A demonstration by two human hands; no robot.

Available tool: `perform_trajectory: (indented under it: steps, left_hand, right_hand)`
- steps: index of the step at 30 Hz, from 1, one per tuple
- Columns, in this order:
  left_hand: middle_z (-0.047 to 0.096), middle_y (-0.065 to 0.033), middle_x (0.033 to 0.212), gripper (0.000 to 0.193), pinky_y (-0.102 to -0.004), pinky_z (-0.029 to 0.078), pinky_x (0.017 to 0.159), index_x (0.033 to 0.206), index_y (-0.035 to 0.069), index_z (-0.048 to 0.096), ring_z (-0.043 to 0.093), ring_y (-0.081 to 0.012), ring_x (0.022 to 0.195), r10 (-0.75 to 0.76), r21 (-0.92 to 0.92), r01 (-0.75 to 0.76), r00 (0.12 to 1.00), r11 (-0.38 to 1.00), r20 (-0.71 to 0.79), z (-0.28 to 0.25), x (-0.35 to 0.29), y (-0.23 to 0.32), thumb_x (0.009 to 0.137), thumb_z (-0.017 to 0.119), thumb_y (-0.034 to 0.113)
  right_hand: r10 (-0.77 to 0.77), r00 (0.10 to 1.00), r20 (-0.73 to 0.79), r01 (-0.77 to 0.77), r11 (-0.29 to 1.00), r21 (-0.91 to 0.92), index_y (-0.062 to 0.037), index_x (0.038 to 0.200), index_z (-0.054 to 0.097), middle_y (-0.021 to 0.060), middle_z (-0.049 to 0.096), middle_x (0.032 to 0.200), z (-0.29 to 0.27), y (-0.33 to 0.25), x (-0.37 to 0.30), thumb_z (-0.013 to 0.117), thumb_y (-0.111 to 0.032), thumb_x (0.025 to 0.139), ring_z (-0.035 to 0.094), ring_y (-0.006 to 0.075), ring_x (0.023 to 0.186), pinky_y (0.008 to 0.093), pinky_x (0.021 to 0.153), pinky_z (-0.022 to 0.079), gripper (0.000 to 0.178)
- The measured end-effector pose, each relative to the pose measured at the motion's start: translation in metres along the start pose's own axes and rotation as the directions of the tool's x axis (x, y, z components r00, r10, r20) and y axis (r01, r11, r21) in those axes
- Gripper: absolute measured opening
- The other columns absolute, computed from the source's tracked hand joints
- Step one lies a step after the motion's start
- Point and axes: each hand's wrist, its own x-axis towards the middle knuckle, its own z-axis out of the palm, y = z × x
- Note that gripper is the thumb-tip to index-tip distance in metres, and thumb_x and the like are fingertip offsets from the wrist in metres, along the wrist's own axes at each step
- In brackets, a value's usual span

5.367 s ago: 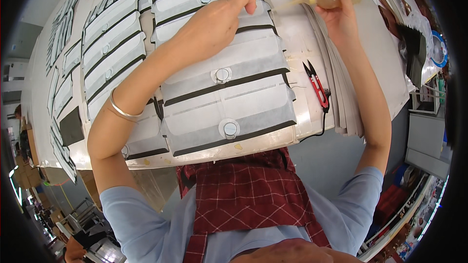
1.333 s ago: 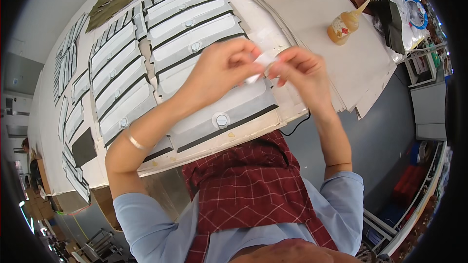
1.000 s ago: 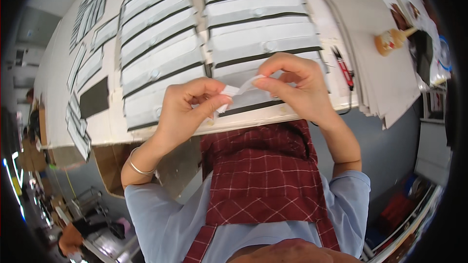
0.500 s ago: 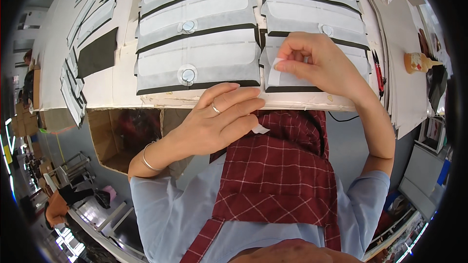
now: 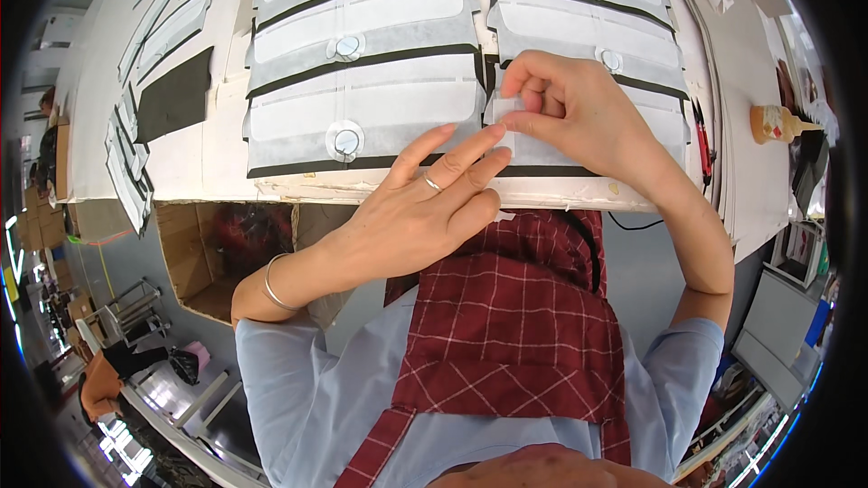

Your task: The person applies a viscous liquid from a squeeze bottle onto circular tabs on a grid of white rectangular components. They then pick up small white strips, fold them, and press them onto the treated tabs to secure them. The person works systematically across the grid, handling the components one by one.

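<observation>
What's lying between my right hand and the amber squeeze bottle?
In the head view, a white panel's end, red-handled thread snips and pale sheets lie between your right hand and the amber squeeze bottle.

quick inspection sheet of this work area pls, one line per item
surface: pale table, covered largely by panels
job's things: white-and-grey panels with dark edges, overlapping in columns; discs on several; white strip on the nearest right-column panel
clutter: dark patch at left; red snips and amber bottle at right
left hand: fingertips by the strip; white scrap below its fingers
right hand: thumb and fingers at the strip
cables: thin black cord dips below the table's front edge
surroundings: open cardboard box below the table; grey floor
</observation>
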Motion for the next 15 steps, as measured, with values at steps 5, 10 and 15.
perform_trajectory:
  steps: [5, 10, 15]
  left_hand:
    - [0.062, -0.0094, 0.139, 0.009, -0.0480, 0.027, 0.118, 0.088, 0.009, 0.059, 0.041, -0.0262, 0.146, -0.020, -0.042, 0.020, 1.000, 0.999, 0.012, -0.007, 0.003, 0.003, 0.087, 0.068, 0.010]
    - [0.071, -0.0124, 0.120, 0.013, -0.0389, 0.047, 0.102, 0.092, 0.006, 0.059, 0.057, -0.0256, 0.131, -0.248, -0.377, 0.185, 0.961, 0.907, -0.125, -0.019, 0.006, -0.008, 0.088, 0.069, -0.002]
    - [0.074, -0.0066, 0.084, 0.016, -0.0208, 0.045, 0.055, 0.096, 0.004, 0.059, 0.062, -0.0058, 0.066, -0.649, -0.745, 0.415, 0.760, 0.522, -0.031, -0.016, 0.007, -0.021, 0.093, 0.075, 0.008]
  right_hand:
    - [-0.411, 0.907, -0.096, 0.341, 0.847, -0.407, -0.0047, 0.107, 0.068, 0.0056, 0.062, 0.084, 0.009, 0.009, -0.017, 0.071, -0.004, 0.084, 0.060, 0.0194, 0.062, 0.0330, 0.057, 0.050, 0.024]
    - [-0.521, 0.852, 0.047, 0.418, 0.624, -0.660, -0.0053, 0.103, 0.068, 0.0072, 0.063, 0.091, 0.011, 0.000, -0.027, 0.065, -0.005, 0.081, 0.067, 0.0222, 0.074, 0.0354, 0.062, 0.055, 0.023]
    - [-0.497, 0.857, -0.137, 0.457, 0.855, -0.243, -0.0061, 0.103, 0.071, 0.0055, 0.068, 0.093, -0.002, 0.002, -0.014, 0.069, -0.004, 0.085, 0.062, 0.0148, 0.070, 0.0314, 0.060, 0.051, 0.018]
